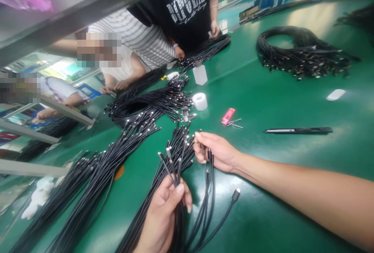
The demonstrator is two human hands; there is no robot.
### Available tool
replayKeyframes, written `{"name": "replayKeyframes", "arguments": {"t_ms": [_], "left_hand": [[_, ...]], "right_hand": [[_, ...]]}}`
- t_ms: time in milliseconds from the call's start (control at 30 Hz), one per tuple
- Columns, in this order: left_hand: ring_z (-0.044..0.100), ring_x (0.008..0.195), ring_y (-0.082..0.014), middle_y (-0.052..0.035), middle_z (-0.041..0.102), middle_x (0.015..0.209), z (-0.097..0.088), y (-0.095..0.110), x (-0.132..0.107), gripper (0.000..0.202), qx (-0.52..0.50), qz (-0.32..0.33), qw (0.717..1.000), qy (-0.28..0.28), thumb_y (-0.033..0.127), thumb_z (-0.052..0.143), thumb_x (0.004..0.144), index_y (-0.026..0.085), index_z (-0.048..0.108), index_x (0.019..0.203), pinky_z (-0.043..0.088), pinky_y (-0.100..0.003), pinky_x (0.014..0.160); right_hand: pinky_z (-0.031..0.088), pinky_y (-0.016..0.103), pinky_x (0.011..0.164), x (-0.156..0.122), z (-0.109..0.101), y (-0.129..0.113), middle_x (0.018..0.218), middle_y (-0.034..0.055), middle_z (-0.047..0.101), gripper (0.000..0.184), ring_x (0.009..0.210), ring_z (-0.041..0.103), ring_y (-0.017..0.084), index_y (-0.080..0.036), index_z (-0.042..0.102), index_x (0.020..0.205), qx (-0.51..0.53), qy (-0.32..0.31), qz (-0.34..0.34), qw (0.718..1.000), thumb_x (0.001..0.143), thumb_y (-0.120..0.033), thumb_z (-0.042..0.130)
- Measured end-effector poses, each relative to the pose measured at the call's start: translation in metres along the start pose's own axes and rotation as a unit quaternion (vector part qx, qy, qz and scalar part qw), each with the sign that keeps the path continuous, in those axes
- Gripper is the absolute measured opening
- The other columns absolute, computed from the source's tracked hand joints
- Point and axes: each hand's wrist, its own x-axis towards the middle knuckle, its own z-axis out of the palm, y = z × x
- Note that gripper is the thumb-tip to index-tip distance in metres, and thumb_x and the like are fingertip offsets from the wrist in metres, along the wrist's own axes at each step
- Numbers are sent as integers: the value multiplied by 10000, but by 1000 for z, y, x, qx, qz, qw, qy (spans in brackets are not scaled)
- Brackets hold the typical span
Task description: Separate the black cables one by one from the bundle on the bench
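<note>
In the head view, the person's left hand (168, 206), near 6 o'clock, is curled closed around a bunch of black cables (179, 224) with ends that poke up past the thumb. The right hand (217, 151), near 4 o'clock, has its thumb and fingers pinched close, with a few more cables (212, 190) hanging from its curled fingers. On the green table (277, 210), a red tag (228, 116) lies at 3 o'clock and a big cable loop (300, 52) at 2 o'clock.
</note>
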Motion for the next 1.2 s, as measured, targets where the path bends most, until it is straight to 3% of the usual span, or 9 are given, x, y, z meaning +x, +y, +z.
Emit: {"name": "replayKeyframes", "arguments": {"t_ms": [67, 167, 300, 467, 567, 700, 900, 1200], "left_hand": [[477, 601, -71, 20, 513, 724, 1, -1, 0, 218, -13, -6, 1000, -17, 350, 636, 921, 159, 537, 957, 434, -197, 544], [455, 581, -68, 23, 491, 719, 2, -1, 0, 222, -21, -11, 999, -26, 344, 641, 917, 154, 549, 986, 409, -189, 492], [454, 575, -65, 24, 495, 716, 3, -1, 0, 236, -30, -15, 999, -25, 349, 652, 909, 152, 544, 984, 410, -187, 492], [468, 584, -67, 35, 500, 688, 2, -1, 1, 252, -23, -3, 1000, 7, 342, 679, 892, 168, 523, 988, 417, -191, 532], [479, 582, -66, 37, 515, 684, 2, 0, 1, 293, -10, 4, 1000, 21, 348, 717, 862, 164, 522, 983, 419, -195, 548], [483, 567, -64, 41, 523, 707, 3, 0, 1, 395, -8, 1, 999, 32, 360, 799, 781, 161, 515, 969, 418, -198, 526], [474, 509, -51, 44, 534, 660, 4, 2, 0, 376, -7, -11, 1000, 18, 373, 773, 809, 158, 500, 953, 371, -177, 484], [511, 499, -53, 27, 573, 725, 6, 2, -1, 393, -30, -24, 999, 9, 356, 795, 785, 155, 497, 942, 364, -160, 436]], "right_hand": [[285, 173, 408, 0, 1, -1, 679, -31, 552, 417, 435, 424, 43, -140, 531, 867, -1, -18, -1, 1000, 813, -481, 765], [221, 164, 400, -1, 2, -3, 707, -31, 548, 414, 420, 372, 13, -117, 573, 886, -18, -25, 3, 1000, 786, -450, 798], [234, 174, 416, -2, 2, -1, 619, -36, 521, 395, 423, 366, 21, -104, 603, 844, -41, -26, 2, 999, 773, -434, 808], [215, 174, 418, -2, -1, -1, 477, -52, 460, 360, 416, 338, 45, -121, 626, 920, -55, -39, 2, 998, 812, -434, 768], [205, 174, 402, -2, -1, -2, 529, -30, 505, 361, 417, 356, 42, -108, 644, 909, -68, -43, -8, 997, 828, -446, 744], [198, 176, 377, -2, -1, -1, 775, 38, 634, 378, 434, 405, 25, -97, 659, 895, -77, -44, -11, 996, 823, -459, 743], [186, 163, 384, -2, -1, 0, 552, -32, 522, 390, 409, 387, 37, -136, 572, 813, -69, -29, 10, 997, 810, -474, 766], [195, 170, 400, -3, 1, -1, 540, -41, 514, 441, 418, 386, 30, -111, 612, 835, -76, -10, 16, 997, 761, -502, 803]]}}
